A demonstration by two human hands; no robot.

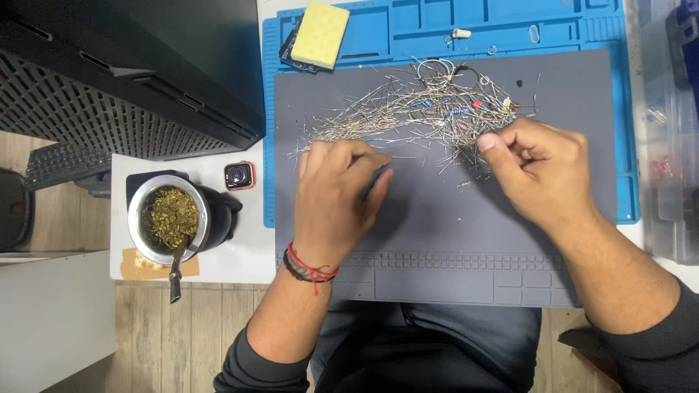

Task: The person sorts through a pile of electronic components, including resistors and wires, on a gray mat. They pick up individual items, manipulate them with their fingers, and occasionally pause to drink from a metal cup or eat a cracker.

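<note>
Left hand [336, 191]: fingers curled loosely inward, tips on the flat grey silicone work mat [510, 225] at the near edge of the tangled heap of thin wire-legged electronic components [422, 113]. Something dark shows under the fingertips; cannot tell if it is a held thing or shadow. Red and black cord bracelets [309, 268] on the wrist.

Right hand [539, 167]: fingers folded in, thumb pressed toward forefinger at the heap's right end, touching the wires. Pinch looks narrow; whether a single lead is held, cannot tell.

Heap lies across the upper part of the grey mat, between and beyond both hands; a few loose pieces [466, 185] lie just near the right hand.

Grey mat sits on a larger blue silicone mat with moulded compartments [510, 18]. Yellow rectangular sponge [320, 34] at the blue mat's upper left corner, resting over a small dark board.

Left of the mats, on the white table [240, 255]: small square watch with pinkish case [239, 175], and a dark cup with metal rim filled with green chopped herb [172, 217], metal straw standing in it. Clear plastic box [670, 145] at far right.
</note>
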